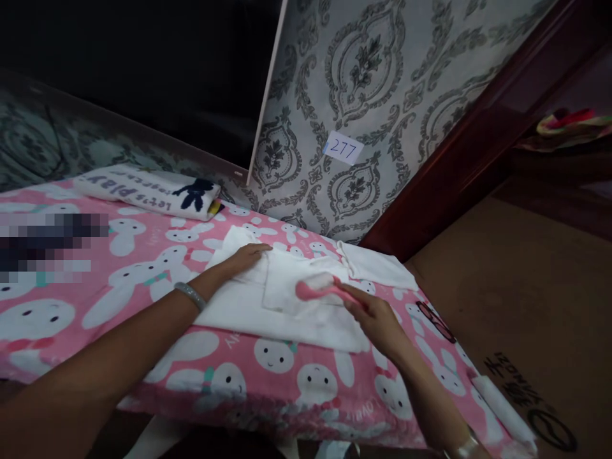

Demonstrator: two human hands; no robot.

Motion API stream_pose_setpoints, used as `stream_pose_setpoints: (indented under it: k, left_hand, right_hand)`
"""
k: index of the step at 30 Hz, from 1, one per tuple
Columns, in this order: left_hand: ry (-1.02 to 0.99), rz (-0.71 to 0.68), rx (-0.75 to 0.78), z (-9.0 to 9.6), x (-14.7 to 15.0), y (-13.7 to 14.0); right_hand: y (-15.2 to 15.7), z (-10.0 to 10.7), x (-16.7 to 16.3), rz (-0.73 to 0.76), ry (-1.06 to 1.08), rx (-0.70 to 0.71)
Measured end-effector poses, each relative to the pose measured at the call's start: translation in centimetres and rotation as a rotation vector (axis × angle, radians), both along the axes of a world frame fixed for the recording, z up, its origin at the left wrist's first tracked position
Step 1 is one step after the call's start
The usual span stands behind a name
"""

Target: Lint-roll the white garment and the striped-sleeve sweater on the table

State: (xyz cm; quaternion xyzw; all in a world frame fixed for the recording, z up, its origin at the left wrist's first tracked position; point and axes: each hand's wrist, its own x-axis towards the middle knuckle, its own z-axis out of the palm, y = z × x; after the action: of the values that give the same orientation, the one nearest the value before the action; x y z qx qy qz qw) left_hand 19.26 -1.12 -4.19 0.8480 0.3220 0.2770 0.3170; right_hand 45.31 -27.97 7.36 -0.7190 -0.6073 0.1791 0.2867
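A white folded garment (287, 328) lies on a pink rabbit-print cover, with one smaller panel folded over its top. My left hand (249, 258) rests on the garment's upper left part, fingers stretched out and holding nothing. My right hand (375, 319) is wrapped round the handle of what looks like a pink lint roller (315, 287). Its pale head is over the right half of the garment; whether it touches the cloth I cannot tell. A white sleeve or cloth piece (382, 264) extends at the upper right.
A folded white printed garment (148, 191) lies at the back left, below a dark screen (143, 70). Black-rimmed glasses (436, 320) and a white roll-like item (502, 411) are near the right edge. A brown cardboard box (516, 287) stands beyond it.
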Motion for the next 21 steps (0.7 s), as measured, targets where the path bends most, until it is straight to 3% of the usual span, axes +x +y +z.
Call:
stream_pose_setpoints:
  k: [4, 7, 9, 12, 15, 17, 19, 21]
  left_hand:
    - [-0.049, 0.042, -0.057, 0.2, -0.6, 0.0]
    - [-0.049, 0.041, -0.067, 0.5, -0.7, -0.2]
    - [-0.050, 0.032, -0.065, 0.5, -0.7, -0.3]
    - [-0.056, 0.026, -0.060, 0.4, -0.6, -0.3]
    - [-0.063, 0.024, -0.045, 0.1, -0.4, -0.2]
    - [-0.062, 0.022, -0.028, -0.1, -0.3, -0.1]
    - [-0.052, 0.023, -0.007, -0.3, -0.2, 0.0]
    - [-0.035, 0.028, 0.016, -0.5, -0.1, 0.1]
  right_hand:
    - [7.9, -1.1, -5.2, -0.026, -0.090, 0.010]
    - [10.1, -2.2, -8.6, -0.036, -0.204, -0.045]
    - [8.7, -2.8, -9.3, -0.022, -0.256, -0.065]
    - [3.4, -3.2, -8.1, 0.018, -0.237, -0.089]
    - [-2.7, -2.6, -5.7, 0.036, -0.189, -0.119]
    - [-5.0, -1.6, -4.2, 0.053, -0.171, -0.167]
    - [-5.0, -0.5, -3.0, 0.081, -0.137, -0.181]
    - [-2.4, 0.3, -2.2, 0.070, -0.104, -0.109]
